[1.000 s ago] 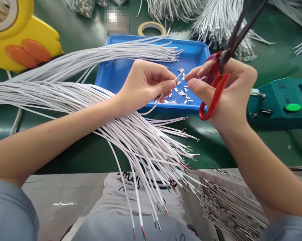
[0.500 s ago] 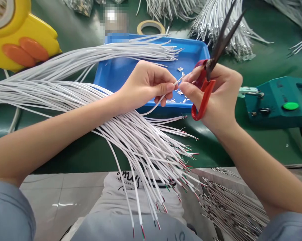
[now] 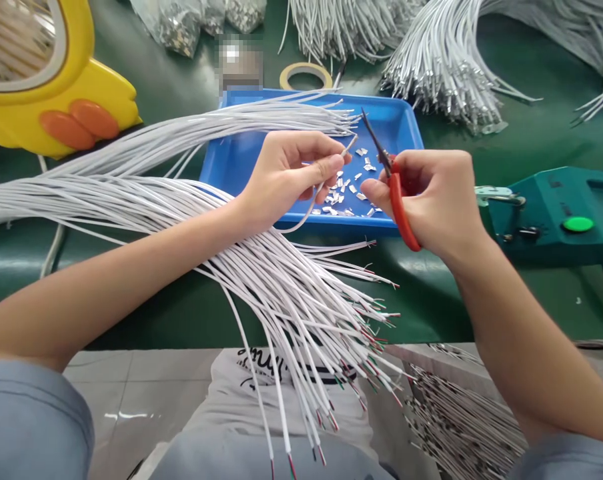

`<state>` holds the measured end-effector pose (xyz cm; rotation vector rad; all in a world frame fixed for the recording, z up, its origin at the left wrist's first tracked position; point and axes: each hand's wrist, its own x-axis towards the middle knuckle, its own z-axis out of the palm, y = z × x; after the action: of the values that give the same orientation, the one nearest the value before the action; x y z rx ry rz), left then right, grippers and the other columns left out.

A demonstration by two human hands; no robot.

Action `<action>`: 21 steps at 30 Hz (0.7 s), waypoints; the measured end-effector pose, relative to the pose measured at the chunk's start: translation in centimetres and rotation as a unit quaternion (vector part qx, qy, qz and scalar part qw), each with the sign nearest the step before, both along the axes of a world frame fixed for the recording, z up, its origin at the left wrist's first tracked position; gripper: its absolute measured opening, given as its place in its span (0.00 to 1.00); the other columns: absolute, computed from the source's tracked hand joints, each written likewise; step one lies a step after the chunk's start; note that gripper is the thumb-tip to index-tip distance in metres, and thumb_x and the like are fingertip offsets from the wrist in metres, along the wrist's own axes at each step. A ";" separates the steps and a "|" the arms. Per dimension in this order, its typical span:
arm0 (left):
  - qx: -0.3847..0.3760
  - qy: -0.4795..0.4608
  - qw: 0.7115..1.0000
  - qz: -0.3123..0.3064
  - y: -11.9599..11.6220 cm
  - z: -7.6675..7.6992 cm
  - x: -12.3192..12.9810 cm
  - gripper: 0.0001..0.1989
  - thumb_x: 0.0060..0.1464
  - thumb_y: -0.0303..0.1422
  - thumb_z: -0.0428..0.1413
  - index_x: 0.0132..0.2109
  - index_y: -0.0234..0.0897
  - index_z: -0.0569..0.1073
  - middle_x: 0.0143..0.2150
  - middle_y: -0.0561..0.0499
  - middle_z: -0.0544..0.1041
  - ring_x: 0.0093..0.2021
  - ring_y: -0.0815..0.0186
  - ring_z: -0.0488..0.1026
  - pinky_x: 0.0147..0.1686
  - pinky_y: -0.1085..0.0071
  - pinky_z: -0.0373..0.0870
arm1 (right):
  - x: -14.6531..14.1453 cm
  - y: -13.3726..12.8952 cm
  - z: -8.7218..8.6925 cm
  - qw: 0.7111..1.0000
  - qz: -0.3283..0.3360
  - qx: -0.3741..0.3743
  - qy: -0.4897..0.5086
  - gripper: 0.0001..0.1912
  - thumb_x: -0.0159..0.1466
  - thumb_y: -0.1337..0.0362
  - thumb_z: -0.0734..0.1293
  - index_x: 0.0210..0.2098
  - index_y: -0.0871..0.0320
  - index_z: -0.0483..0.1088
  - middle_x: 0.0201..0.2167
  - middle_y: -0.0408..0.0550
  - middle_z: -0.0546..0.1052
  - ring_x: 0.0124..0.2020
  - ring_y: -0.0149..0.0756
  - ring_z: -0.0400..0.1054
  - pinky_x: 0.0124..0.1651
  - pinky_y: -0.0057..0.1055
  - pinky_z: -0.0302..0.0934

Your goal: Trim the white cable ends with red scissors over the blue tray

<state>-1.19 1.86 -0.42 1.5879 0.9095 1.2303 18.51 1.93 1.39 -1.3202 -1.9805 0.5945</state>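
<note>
My left hand (image 3: 297, 175) pinches one white cable (image 3: 309, 215) near its end, over a blue tray (image 3: 410, 143). The cable's tip (image 3: 351, 143) sticks out past the fingers, up and to the right. My right hand (image 3: 434, 193) is closed round a pair of scissors (image 3: 400, 207) with red handles. Their dark blades point up and left, close to the cable tip but apart from it. Under my left forearm lies a thick bundle of white cables (image 3: 281, 280), with red and green wire ends showing at the right. Small silvery-white scraps (image 3: 336, 198) lie in the tray.
A second white cable bundle (image 3: 241, 119) reaches over the tray. Behind stand a roll of tape (image 3: 305, 69), bags of small parts (image 3: 181, 33) and more cables (image 3: 431, 63). A green machine (image 3: 551, 213) is at right, a yellow duck-shaped object (image 3: 101, 93) at left.
The scissors have swung from pointing up and right to pointing up and left, with the blades now near the cable tip. My right fingers have come away from the tip.
</note>
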 end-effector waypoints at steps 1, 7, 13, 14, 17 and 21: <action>0.001 0.002 1.000 0.004 0.0 0.0 0.0 0.08 0.56 0.35 0.58 0.34 0.35 0.74 0.25 0.52 0.72 0.20 0.74 0.67 0.18 0.75 0.61 | 0.0 -0.1 0.0 1.000 -0.005 0.005 -0.016 0.23 0.49 0.48 0.74 0.18 0.57 0.62 0.17 0.40 0.57 0.21 0.26 0.49 0.23 0.29 0.45; 0.014 0.011 1.000 -0.018 0.1 0.1 0.1 0.08 0.57 0.36 0.58 0.33 0.36 0.74 0.23 0.54 0.70 0.19 0.74 0.67 0.18 0.76 0.61 | -0.4 -0.3 0.2 0.998 0.008 0.016 -0.058 0.21 0.50 0.55 0.73 0.17 0.56 0.57 0.16 0.39 0.57 0.20 0.26 0.47 0.25 0.30 0.44; 0.013 -0.030 0.999 -0.032 -0.2 0.4 0.4 0.03 0.54 0.26 0.57 0.33 0.35 0.76 0.24 0.54 0.73 0.19 0.75 0.67 0.19 0.76 0.65 | -0.5 -0.5 0.2 0.996 0.011 0.015 -0.085 0.16 0.51 0.63 0.70 0.18 0.55 0.56 0.16 0.39 0.56 0.21 0.28 0.46 0.27 0.32 0.41; 0.011 -0.032 0.999 -0.030 -0.3 0.4 0.5 0.04 0.53 0.26 0.57 0.33 0.35 0.77 0.25 0.54 0.73 0.19 0.75 0.66 0.19 0.76 0.66 | -0.5 -0.5 0.2 0.996 0.014 0.014 -0.086 0.16 0.51 0.63 0.70 0.19 0.55 0.56 0.16 0.39 0.56 0.21 0.28 0.45 0.27 0.32 0.41; 0.002 -0.014 1.000 -0.017 -0.3 0.5 0.5 0.03 0.52 0.27 0.58 0.33 0.35 0.77 0.25 0.53 0.74 0.20 0.74 0.67 0.21 0.75 0.67 | -0.5 -0.6 0.2 0.996 0.018 0.011 -0.085 0.17 0.51 0.63 0.70 0.19 0.55 0.56 0.16 0.39 0.55 0.21 0.28 0.45 0.27 0.32 0.41; 0.007 0.010 1.000 -0.015 -0.4 0.7 0.5 0.03 0.52 0.28 0.59 0.31 0.33 0.77 0.25 0.53 0.72 0.21 0.75 0.67 0.21 0.75 0.68 | -0.5 -0.7 0.3 0.995 0.030 0.003 -0.094 0.17 0.52 0.66 0.70 0.19 0.56 0.55 0.17 0.40 0.55 0.22 0.28 0.45 0.28 0.33 0.42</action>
<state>-0.67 1.48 0.26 1.6223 0.8883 1.2048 18.01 1.20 1.72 -1.3600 -2.1787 0.5058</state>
